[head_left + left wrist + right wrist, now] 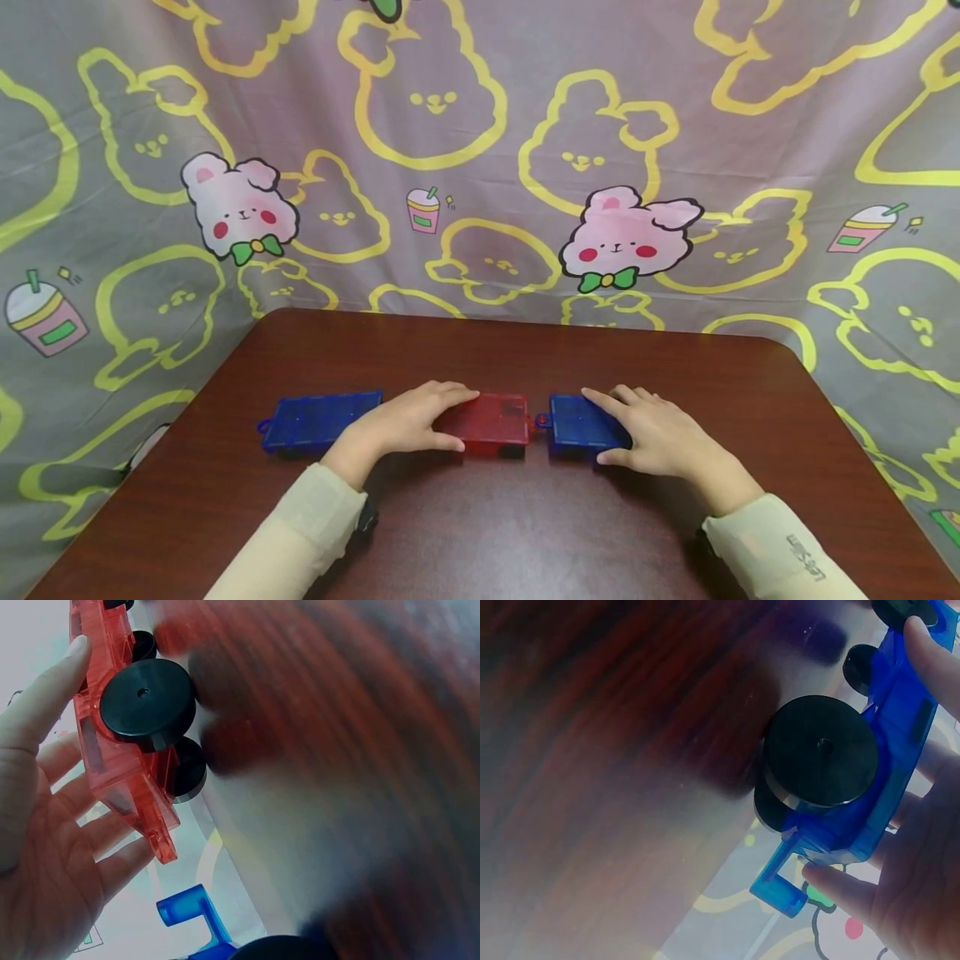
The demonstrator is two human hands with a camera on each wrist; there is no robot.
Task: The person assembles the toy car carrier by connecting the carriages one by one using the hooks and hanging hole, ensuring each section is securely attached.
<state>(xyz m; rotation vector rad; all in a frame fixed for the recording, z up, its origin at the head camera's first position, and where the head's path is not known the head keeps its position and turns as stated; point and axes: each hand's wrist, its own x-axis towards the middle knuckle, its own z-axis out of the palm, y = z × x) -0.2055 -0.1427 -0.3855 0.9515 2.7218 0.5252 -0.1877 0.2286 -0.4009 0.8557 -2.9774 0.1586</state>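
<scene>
Three see-through toy wagons with black wheels stand in a row on the table. My left hand (405,422) grips the middle red wagon (497,417), thumb on the near side and fingers on the far side. In the same manner my right hand (660,432) holds the right blue wagon (579,421). Between these two, the red coupling and blue ring (542,421) meet; whether they are hooked I cannot tell. Left of my left hand lies another blue wagon (322,421); its upright coupling peg (182,906) stands apart from the red coupling end (161,844) in the left wrist view.
The brown wooden table (517,525) has rounded far corners. Behind it and along its sides hangs a grey curtain (480,192) printed with cartoon rabbits and cups.
</scene>
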